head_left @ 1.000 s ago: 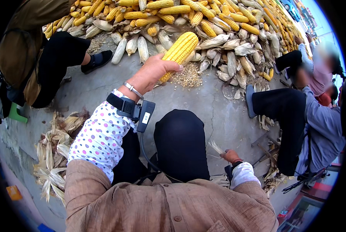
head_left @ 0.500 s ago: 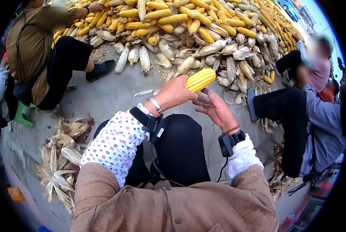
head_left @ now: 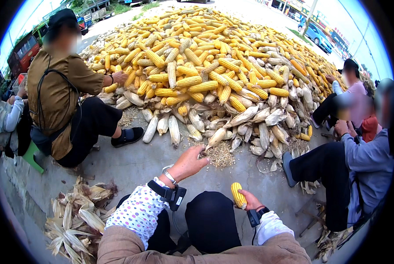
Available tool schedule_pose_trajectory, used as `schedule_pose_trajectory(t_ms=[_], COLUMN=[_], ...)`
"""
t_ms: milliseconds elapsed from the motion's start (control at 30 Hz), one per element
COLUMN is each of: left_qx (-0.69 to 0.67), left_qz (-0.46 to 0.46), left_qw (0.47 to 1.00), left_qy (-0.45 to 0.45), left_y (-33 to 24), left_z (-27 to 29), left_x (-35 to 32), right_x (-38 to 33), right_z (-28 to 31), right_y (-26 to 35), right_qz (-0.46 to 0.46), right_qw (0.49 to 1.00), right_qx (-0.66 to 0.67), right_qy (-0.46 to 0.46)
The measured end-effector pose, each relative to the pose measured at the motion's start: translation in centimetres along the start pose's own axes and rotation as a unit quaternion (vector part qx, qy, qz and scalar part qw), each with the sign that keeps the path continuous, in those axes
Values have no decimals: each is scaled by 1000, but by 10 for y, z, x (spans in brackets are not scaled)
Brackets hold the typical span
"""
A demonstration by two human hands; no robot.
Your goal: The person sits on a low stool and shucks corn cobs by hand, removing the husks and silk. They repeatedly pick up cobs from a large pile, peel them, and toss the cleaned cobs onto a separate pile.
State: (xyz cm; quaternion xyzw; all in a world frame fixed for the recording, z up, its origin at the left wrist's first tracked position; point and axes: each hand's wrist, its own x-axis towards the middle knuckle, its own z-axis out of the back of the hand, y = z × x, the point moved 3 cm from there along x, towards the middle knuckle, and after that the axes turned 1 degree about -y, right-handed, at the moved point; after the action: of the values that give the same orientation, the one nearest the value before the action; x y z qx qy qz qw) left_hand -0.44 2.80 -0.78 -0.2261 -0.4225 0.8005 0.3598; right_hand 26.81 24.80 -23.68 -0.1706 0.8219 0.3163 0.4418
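Observation:
My right hand (head_left: 250,200) grips a bare yellow ear of corn (head_left: 238,195) beside my right knee. Its husk is off and the rows of kernels show. Stretched forward over the ground, my left hand (head_left: 189,163) has its fingers curled at the near tip of a husk-covered ear of corn (head_left: 215,138). That ear lies at the pile's front edge, pale and dry. Loose kernels (head_left: 220,155) are scattered on the concrete just beyond my left fingers.
A large corn pile (head_left: 197,66) rises ahead, with unhusked ears along its front. Discarded husks (head_left: 76,220) lie at my left. One person (head_left: 60,97) sits at the left on a green stool (head_left: 32,156); another person (head_left: 366,154) sits close at the right.
The bare ear of corn has passed from my left hand to my right, which has drawn back toward my knee. My left hand has moved to the husk-covered ear. The view has tilted up.

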Motion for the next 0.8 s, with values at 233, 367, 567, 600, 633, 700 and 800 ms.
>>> schedule_pose_trajectory(t_ms=[233,367,567,600,633,700,800], left_qx=[62,-9,81,86,95,83,114], left_qz=[3,-18,-3,15,7,9,42], left_qw=[998,1000,994,993,990,988,981], left_qy=[-18,-8,-77,-85,-101,-128,-154], left_y=[8,3,3,6,9,16,24], left_z=[7,5,23,24,27,36,55], left_x=[-14,-10,-15,-18,-19,-25,-35], right_x=[-4,-32,-103,-82,-57,-3,63], right_z=[55,-110,-269,-269,-262,-234,-183], right_y=[-90,166,359,337,308,239,135], right_qz=[-232,187,672,588,514,430,418], right_qw=[967,980,735,795,825,788,579], right_qx=[-69,-60,-76,-148,-234,-435,-695], right_qy=[-85,41,45,-2,-11,-68,-82])
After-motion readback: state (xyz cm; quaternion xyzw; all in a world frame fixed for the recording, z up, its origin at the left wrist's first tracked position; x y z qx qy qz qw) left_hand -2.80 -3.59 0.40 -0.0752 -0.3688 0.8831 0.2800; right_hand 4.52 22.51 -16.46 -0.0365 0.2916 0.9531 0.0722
